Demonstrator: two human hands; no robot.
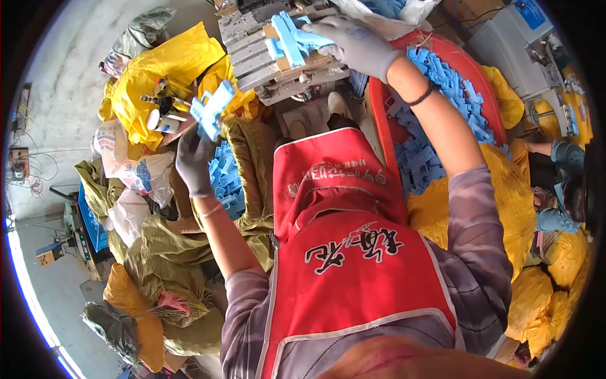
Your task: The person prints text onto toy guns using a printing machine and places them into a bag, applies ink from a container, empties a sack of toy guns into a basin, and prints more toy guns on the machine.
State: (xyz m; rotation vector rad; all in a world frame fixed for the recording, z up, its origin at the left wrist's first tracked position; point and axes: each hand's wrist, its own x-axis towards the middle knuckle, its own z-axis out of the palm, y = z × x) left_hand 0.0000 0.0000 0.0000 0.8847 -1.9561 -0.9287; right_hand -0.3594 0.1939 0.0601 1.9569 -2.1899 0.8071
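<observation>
My left hand (194, 163), in a grey glove, is raised on the left with its fingers closed on a light blue plastic piece (213, 110). That piece is angular, with short arms sticking out. At the top, my right hand (358, 45), also grey-gloved, has its fingers and thumb around the right end of another light blue plastic part (310, 42). This part lies against a further blue piece on the slotted metal bed (249, 54) of a machine. Exactly where the two pieces on the bed meet is hard to see.
A red tub (486, 91) on the right holds many blue pieces (420, 164). On the left, an open woven sack (255, 170) contains more. Yellow bags (148, 79) and a white cup-shaped container (165, 122) are beyond it. Another person's sleeve (566, 155) shows at far right.
</observation>
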